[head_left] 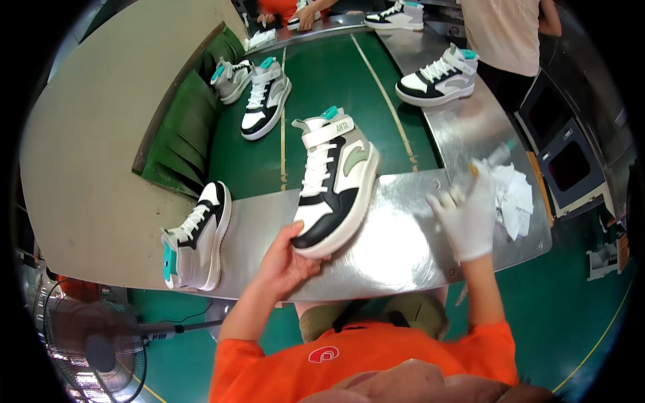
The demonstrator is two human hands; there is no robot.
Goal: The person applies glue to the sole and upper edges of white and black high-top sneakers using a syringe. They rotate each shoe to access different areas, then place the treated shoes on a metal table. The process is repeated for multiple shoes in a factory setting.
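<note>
Shoe (336,185) tilted over desk (423,269); left grip (290,260) closed on toe (317,232) only, so heel (368,156) could sag or twist loose. Right grip (468,220) half-curled; cannot tell if holding anything.

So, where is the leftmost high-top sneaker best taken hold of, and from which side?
Probably by the tall heel, coming from the person's near side. The leftmost high-top sneaker points its toe away, so the heel faces them. The left hand holds another high-top sneaker.

A caged fan (101,352) stands at lower left — a dark-windowed cabinet (572,164), right.
</note>
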